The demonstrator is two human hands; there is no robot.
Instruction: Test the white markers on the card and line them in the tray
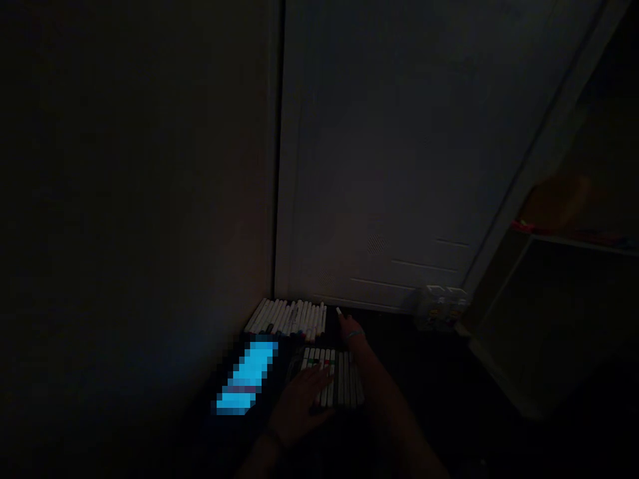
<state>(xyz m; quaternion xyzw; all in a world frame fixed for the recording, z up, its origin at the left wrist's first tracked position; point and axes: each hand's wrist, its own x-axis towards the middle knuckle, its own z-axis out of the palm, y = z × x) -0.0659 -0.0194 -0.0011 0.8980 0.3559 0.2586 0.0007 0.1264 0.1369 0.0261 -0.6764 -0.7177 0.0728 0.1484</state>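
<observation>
Beside the right end of a row of white markers, my right hand is closed around a white marker, whose pale end sticks out past the fingers. A band circles that wrist. Nearer to me lies a second set of white markers, side by side, some with green or red marks. My left hand rests flat over the left part of this set, fingers stretched out. It hides some of the markers beneath it. The scene is very dark, so fine detail is lost.
A glowing blue, blurred screen lies left of my left hand. Clear containers stand at the back right. Behind the dark surface rises a pale panel; a shelf unit stands on the right.
</observation>
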